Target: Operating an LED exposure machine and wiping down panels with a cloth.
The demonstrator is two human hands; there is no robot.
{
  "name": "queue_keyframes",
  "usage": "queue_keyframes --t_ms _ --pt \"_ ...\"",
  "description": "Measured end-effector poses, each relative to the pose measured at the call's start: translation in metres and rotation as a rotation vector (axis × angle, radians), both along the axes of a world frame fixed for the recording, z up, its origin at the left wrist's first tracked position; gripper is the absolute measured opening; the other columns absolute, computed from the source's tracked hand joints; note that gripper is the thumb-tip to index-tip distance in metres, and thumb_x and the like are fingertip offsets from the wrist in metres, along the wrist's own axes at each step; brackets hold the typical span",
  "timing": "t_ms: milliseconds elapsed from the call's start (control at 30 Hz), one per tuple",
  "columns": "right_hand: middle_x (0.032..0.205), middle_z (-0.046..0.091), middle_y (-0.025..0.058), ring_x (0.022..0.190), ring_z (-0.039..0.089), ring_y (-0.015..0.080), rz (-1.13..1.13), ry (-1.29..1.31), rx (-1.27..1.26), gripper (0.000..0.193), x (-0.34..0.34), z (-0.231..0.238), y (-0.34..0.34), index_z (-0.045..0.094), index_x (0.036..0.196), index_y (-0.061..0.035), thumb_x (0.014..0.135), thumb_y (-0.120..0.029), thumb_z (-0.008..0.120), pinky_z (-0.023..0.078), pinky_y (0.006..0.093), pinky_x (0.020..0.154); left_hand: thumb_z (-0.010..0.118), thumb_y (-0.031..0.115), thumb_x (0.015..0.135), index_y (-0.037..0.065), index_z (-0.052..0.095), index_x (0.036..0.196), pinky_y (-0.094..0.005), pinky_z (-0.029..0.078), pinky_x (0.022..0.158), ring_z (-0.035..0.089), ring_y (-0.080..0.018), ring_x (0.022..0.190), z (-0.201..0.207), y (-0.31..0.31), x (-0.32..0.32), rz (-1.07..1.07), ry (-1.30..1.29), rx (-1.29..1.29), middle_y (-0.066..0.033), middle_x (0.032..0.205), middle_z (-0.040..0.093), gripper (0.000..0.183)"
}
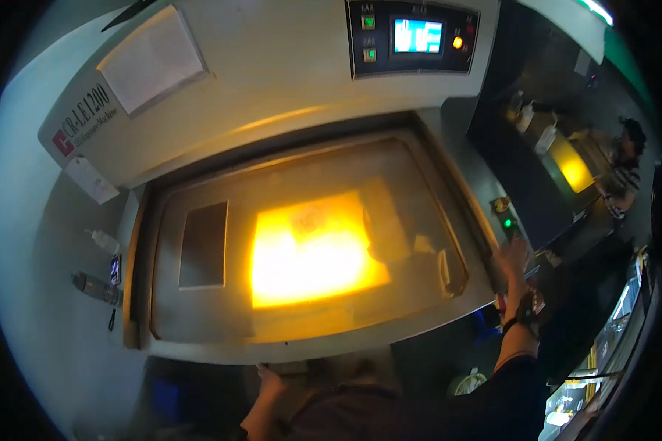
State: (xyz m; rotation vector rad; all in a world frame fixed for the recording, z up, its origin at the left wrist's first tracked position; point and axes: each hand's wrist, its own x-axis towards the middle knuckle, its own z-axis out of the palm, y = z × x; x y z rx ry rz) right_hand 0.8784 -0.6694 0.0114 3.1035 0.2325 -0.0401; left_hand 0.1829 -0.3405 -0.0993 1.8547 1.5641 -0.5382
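Note:
In front of me is a large exposure machine with a framed flat bed (pixel 331 331). A bright yellow-lit rectangular panel (pixel 309 257) glows in the bed's middle, with a dark rectangular plate (pixel 204 246) to its left. At the bed's right side my right hand (pixel 513 257) reaches out, fingers extended close to a small control box with a green lit button (pixel 507 223); contact cannot be made out. Below the front edge, my left hand (pixel 270 381) shows a raised thumb or finger, the others curled and mostly hidden. Whatever it holds is out of sight.
A control panel (pixel 417 37) with a lit screen is set in the machine's hood. White bottle (pixel 104 239) and a dark cylinder (pixel 98 289) stand at the left. Another person (pixel 625 176) works beside a second yellow-lit surface at the right. A basket (pixel 468 382) sits low down.

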Motion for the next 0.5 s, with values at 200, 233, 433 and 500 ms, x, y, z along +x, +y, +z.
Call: queue_keyframes --t_ms 200,233,433,500 --pt "0.159 0.021 0.0077 0.147 0.015 0.0332 -0.064 -0.031 0.117 0.106 0.013 -0.006 -0.002 0.013 0.155 -0.0168 0.077 -0.068 0.064 0.013 0.063 0.115 0.088 0.044 0.062 -0.012 -0.02 0.142 -0.045 0.047 0.099 0.052 -0.0418 0.123 -0.011 -0.002 0.028 0.055 0.284 0.073 -0.0345 0.155 0.001 0.146" --pt "0.159 0.022 0.0083 0.147 0.015 0.0333 -0.063 -0.032 0.139 0.106 0.013 -0.008 -0.005 0.014 0.155 -0.0165 0.077 -0.068 0.065 0.012 0.0633 0.115 0.087 0.045 0.064 -0.011 -0.021 0.143 -0.0446 0.049 0.097 0.056 -0.0408 0.12 0.001 -0.006 0.04 0.104 0.34 -0.001 -0.0342 0.155 -0.001 0.144" --pt "0.157 0.026 0.0108 0.146 0.018 0.0343 -0.066 -0.015 0.212 0.105 0.013 -0.008 -0.001 0.017 0.153 -0.0155 0.075 -0.065 0.068 0.012 0.0609 0.116 0.084 0.046 0.068 -0.009 -0.023 0.143 -0.0409 0.054 0.09 0.06 -0.0375 0.116 -0.017 -0.01 0.027 0.089 0.478 0.153 -0.0339 0.155 0.002 0.142" --pt "0.155 0.027 0.0135 0.146 0.02 0.0343 -0.075 -0.03 0.203 0.105 0.007 -0.006 -0.002 0.016 0.153 -0.0155 0.075 -0.06 0.072 0.012 0.0578 0.118 0.084 0.046 0.067 -0.009 -0.022 0.143 -0.0407 0.054 0.09 0.059 -0.0375 0.116 -0.008 -0.009 0.037 0.083 0.504 0.113 -0.0341 0.155 0.003 0.142"
